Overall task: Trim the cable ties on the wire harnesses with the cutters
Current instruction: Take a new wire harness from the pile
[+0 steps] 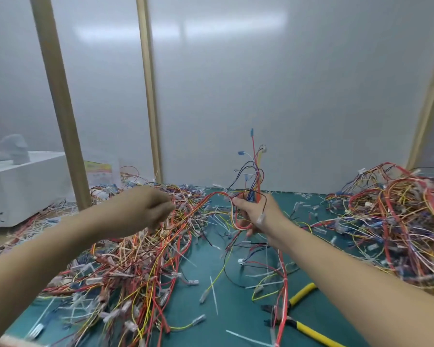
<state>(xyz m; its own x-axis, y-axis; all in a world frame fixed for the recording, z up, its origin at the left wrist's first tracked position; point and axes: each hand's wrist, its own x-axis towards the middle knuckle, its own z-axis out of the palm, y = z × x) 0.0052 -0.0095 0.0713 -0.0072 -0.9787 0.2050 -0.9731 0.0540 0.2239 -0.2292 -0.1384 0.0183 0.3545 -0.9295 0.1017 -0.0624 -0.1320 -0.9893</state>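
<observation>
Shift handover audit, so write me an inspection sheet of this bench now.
Surface: green mat, largely buried in wire.
Job's things: yellow-handled cutters lie unheld on the mat; one harness is raised.
Clutter: white tie offcuts scattered on the mat.
Hands: right hand grips the raised harness; left hand hovers over the left pile, fingers curled, grip blurred.
Cables: tangled harnesses in the left pile and a right pile.
Surroundings: white box at left, wooden posts, white panel behind.
</observation>
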